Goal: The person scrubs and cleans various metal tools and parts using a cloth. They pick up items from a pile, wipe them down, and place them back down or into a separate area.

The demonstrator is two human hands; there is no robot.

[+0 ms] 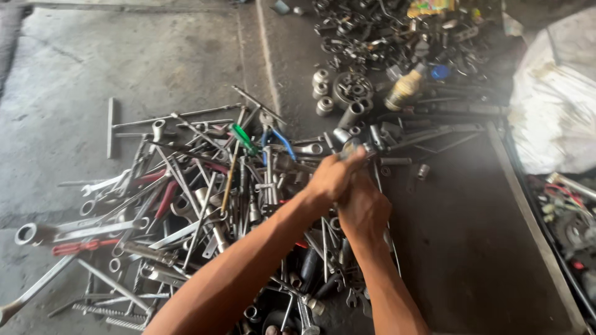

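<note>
Both hands (351,189), fingers seemingly clasping 1 small metal tool (351,147), hover over wrenches (186,211).

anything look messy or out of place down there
Yes. The wrenches and pliers lie in a loose, crisscrossed heap on the concrete floor, spilling off the dark tray, most of which is bare. Sockets and parts are scattered beyond. Both hands, left and right, meet over the heap on a small metal piece.
</note>
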